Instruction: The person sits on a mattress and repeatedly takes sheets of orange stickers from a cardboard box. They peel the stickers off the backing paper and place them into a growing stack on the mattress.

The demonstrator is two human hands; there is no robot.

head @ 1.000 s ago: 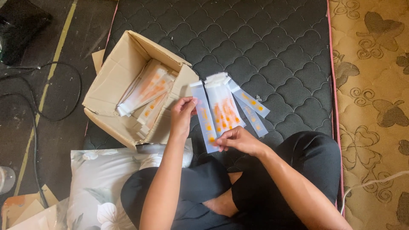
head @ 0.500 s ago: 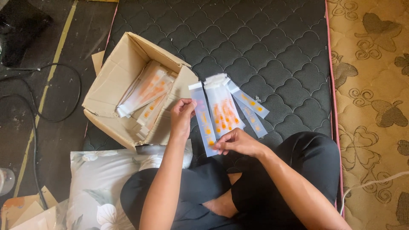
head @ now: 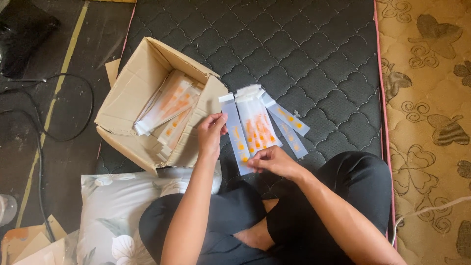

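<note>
While both hands (head: 212, 132) pinch packets (head: 255, 127), box (head: 132, 98) crowds left

Glossy plastic sachets (head: 255, 128), matt creased cardboard box (head: 130, 93), quilted cloth mattress (head: 294, 44).

Floral pillow (head: 110, 211), black cable (head: 73, 81)

A dark quilted mattress (head: 304, 54) with a pink edge carries everything. On it lies an open cardboard box (head: 132, 98) at its left edge, and beside the box a fanned row of long clear packets (head: 260, 125) with orange print. A floral pillow (head: 113, 216) lies at the near left corner.
</note>
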